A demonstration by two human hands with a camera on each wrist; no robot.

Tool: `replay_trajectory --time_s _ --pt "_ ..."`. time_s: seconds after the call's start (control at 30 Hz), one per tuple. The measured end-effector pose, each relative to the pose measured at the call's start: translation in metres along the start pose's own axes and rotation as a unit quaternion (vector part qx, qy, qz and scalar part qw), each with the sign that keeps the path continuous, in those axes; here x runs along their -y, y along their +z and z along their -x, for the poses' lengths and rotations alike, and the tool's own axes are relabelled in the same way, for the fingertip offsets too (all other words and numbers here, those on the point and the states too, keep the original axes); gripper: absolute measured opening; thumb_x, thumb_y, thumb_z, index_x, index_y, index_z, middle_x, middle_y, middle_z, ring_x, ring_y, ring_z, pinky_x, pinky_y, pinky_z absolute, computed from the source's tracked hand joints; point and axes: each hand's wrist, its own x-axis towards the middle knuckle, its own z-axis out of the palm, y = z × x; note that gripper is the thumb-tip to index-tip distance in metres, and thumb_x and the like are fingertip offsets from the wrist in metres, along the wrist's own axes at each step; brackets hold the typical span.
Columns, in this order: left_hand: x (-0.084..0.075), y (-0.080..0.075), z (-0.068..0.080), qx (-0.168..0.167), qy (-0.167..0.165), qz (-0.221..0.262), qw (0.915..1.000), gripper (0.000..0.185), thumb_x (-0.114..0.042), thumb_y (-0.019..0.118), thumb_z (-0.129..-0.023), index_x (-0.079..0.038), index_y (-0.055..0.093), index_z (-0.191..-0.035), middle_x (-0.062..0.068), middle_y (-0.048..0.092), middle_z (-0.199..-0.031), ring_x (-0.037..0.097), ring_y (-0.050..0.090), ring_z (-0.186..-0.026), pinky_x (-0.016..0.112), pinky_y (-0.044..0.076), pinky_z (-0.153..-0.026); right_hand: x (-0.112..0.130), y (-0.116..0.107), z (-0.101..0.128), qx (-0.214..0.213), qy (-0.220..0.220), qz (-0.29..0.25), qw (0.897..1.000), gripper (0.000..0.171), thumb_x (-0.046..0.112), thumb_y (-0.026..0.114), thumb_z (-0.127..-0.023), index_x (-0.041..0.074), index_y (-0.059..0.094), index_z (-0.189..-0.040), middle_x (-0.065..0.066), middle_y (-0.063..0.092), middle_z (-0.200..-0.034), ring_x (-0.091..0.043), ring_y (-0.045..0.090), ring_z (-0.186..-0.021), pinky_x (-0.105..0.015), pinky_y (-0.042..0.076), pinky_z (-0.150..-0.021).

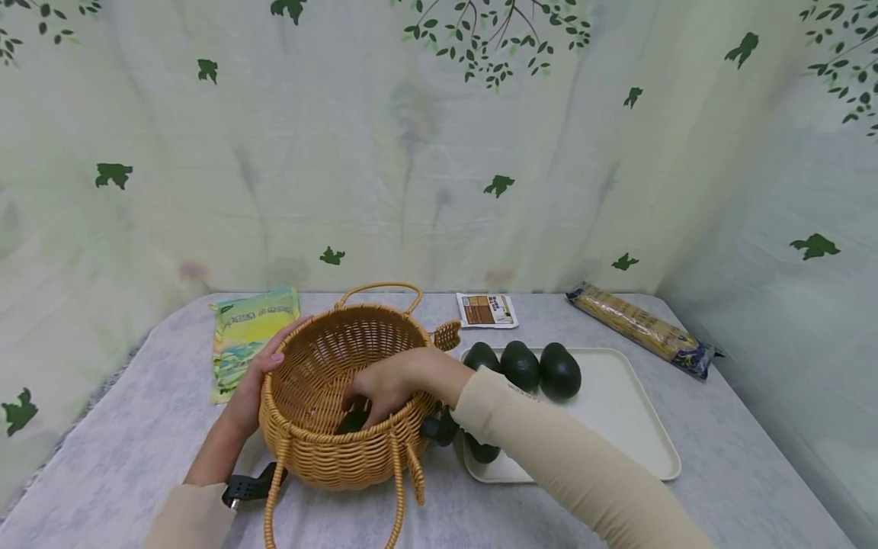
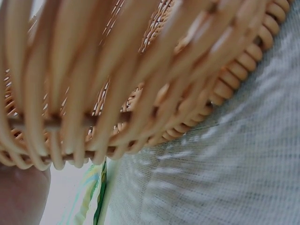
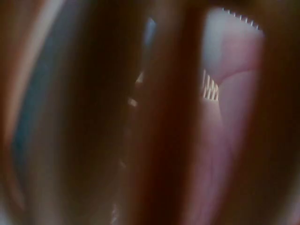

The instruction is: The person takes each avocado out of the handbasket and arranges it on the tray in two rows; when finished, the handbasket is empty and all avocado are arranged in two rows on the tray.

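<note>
Right hand curls round an avocado, seemingly, inside the wicker basket; left hand, fingers straight, steadies its rim. Release low.

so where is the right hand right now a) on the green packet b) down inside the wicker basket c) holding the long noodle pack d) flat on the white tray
b: in the head view the right hand reaches over the rim into the wicker basket, fingers curled on a dark avocado at its bottom.
</note>
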Motion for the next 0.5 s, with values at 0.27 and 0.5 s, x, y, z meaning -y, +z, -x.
replay_trajectory --time_s 0.27,0.5 --pt "-0.0003 -0.0013 0.0004 0.001 0.005 0.004 1.0000 0.061 -0.029 0.022 -0.106 -0.013 0.020 -0.165 -0.006 0.038 -0.155 0.012 0.042 -0.140 0.024 0.044 -0.104 0.0006 -0.0027 -0.0012 0.014 0.000 0.003 1.000 0.066 0.032 0.070 -0.098 0.010 0.046 -0.155 -0.001 0.052 -0.154 -0.010 0.050 -0.138 -0.020 0.039 -0.109" --pt "-0.0005 -0.0012 0.0004 -0.001 -0.004 -0.001 1.0000 0.061 -0.032 0.022 -0.107 -0.017 0.021 -0.166 -0.007 0.036 -0.155 0.010 0.041 -0.140 0.024 0.044 -0.104 -0.0009 -0.0028 0.0001 -0.007 -0.033 -0.022 0.999 0.064 0.027 0.074 -0.096 0.013 0.049 -0.153 0.001 0.056 -0.149 -0.007 0.055 -0.129 -0.017 0.042 -0.103"
